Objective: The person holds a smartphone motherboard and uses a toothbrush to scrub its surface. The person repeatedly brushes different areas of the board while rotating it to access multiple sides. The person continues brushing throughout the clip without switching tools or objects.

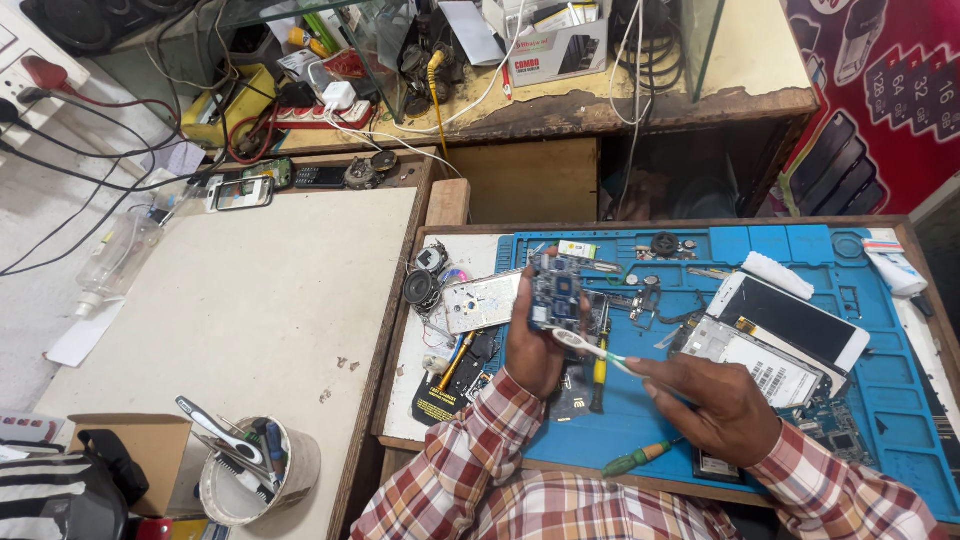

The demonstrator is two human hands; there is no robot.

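Observation:
My left hand [535, 350] holds a small blue circuit board [556, 290] upright above the blue work mat [700, 420]. My right hand [715, 400] grips a white toothbrush [590, 348] by its handle. The brush head lies against the lower edge of the board. Both sleeves are red and white plaid.
On the mat lie a white phone [800, 320], a phone frame [750, 362], a silver back cover [480, 302], a yellow-handled screwdriver [599, 368] and a green-handled one [638, 459]. A round speaker [421, 288] sits to the left. A tub of tools [255, 470] stands on the pale side table.

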